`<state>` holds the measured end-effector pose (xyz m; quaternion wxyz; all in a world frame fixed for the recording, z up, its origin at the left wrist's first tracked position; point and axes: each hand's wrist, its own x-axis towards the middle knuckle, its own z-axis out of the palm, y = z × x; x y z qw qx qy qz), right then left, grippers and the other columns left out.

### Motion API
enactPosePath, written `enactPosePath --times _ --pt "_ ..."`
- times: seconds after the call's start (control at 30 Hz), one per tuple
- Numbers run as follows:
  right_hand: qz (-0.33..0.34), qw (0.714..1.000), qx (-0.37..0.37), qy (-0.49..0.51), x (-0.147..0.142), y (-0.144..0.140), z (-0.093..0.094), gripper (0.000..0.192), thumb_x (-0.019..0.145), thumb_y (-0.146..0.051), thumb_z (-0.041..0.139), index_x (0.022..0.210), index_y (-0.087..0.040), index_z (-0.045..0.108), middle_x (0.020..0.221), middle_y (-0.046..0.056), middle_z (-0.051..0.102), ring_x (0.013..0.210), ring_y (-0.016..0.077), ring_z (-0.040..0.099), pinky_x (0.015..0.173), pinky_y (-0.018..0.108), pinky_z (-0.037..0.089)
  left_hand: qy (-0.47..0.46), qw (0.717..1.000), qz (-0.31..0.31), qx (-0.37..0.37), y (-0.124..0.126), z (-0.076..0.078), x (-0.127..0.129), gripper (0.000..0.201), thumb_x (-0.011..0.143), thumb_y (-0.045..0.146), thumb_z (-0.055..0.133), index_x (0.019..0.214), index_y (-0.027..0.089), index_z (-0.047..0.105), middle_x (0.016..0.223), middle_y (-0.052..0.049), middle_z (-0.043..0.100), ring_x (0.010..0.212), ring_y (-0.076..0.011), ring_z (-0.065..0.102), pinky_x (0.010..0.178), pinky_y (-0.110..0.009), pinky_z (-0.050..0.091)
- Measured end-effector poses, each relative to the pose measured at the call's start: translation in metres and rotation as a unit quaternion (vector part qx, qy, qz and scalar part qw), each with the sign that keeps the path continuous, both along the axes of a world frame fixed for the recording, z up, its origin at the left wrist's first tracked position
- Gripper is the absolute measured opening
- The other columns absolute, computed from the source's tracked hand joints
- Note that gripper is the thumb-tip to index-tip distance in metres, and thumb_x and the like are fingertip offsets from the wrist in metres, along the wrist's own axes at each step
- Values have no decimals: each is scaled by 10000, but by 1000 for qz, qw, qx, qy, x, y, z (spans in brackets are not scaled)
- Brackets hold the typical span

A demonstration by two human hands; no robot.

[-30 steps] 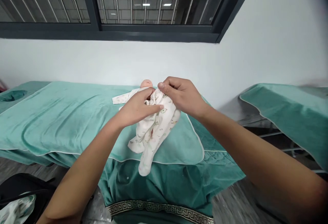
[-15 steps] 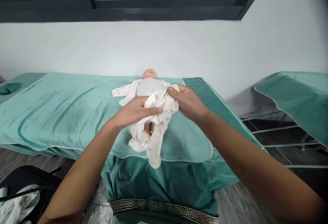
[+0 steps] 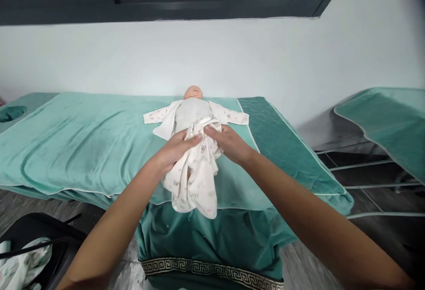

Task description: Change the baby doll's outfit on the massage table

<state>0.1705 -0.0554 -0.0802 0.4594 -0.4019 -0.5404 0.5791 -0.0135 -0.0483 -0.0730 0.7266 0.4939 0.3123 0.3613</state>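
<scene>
A baby doll lies on its back on the green bed, head toward the wall. Its torso shows grey-white, and an open printed long-sleeved top spreads to both sides with the sleeves out. Over its lower body hang white printed baby pants, bunched at the upper end. My left hand grips the left side of the bunched cloth, thumb on top. On the right side, my right hand pinches the same cloth. The doll's legs are mostly hidden beneath the fabric.
The bed has a green cover with a patterned trim hanging at the front. At lower left is a black chair with printed cloth on it. A metal rack with a green cover stands right. A wall and barred window rise behind.
My right hand has moved left and down, closer to my left hand. The pants are gathered between both hands and now cover the doll's legs. The top's right-hand sleeve has come into view.
</scene>
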Motion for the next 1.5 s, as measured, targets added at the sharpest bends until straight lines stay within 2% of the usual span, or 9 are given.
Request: enactPosePath --times 0.2,0.37,0.47,0.67,0.83,1.0,1.13,1.33,1.5 --pt "-76 992 -1 102 -2 4 -3 524 813 -601 711 1140 -193 687 938 63 756 887 239 711 744 323 560 69 989 -127 -2 -2 7 -9 570 622 309 914 1120 119 712 1084 -124 757 952 -256 720 854 -351 550" --pt "55 997 -41 28 7 -5 -3 534 733 -570 802 1068 -161 732 909 70 759 814 227 712 708 317 554 -35 999 14 12 8 1 -9 488 728 347 845 1127 111 692 1001 -128 770 864 -256 744 787 -352 586" --pt "114 991 -54 -32 6 -10 -3 464 686 -475 863 989 -141 753 915 69 762 827 233 712 747 331 554 -55 998 25 8 12 -4 -5 517 734 365 836 1150 98 682 960 -131 772 826 -263 749 746 -348 598" --pt "-17 993 -27 114 -7 -3 2 424 777 -449 779 1118 -202 729 1024 57 765 1028 262 703 897 381 557 -27 999 -9 -23 11 -11 -6 593 725 455 833 1180 104 688 994 -143 773 869 -264 745 789 -356 591" --pt "-51 979 -23 198 -9 3 5 449 814 -420 735 1204 -202 688 1085 54 756 1104 261 681 960 380 545 71 991 -114 -20 12 -11 -19 585 578 284 936 1095 104 727 974 -120 776 835 -237 730 736 -314 570" --pt "25 992 -28 122 0 -4 -3 540 789 -551 763 1183 -187 701 1017 67 763 975 243 712 865 353 566 -13 999 -28 13 15 -14 -17 538 706 338 863 1166 112 700 981 -122 776 840 -240 739 795 -348 582" --pt "108 992 -62 -9 6 -8 -8 517 683 -469 872 1073 -155 744 942 69 765 860 232 716 790 343 571 -59 998 -4 -11 15 -17 -8 541 747 373 830 1197 108 687 975 -127 778 885 -266 747 860 -389 584" --pt "-43 994 -2 103 0 1 -4 531 749 -516 808 1153 -184 715 1060 81 759 1002 256 710 902 373 566 -18 1000 -17 -15 15 -17 -4 507 726 383 844 1134 111 713 935 -122 773 823 -234 744 767 -332 597" --pt "-67 986 -30 147 3 4 -14 580 797 -505 771 1264 -181 657 1121 103 746 1038 268 706 877 372 577 55 997 -35 -28 21 -17 -3 521 691 390 863 1106 112 714 841 -112 764 709 -213 722 686 -324 582"
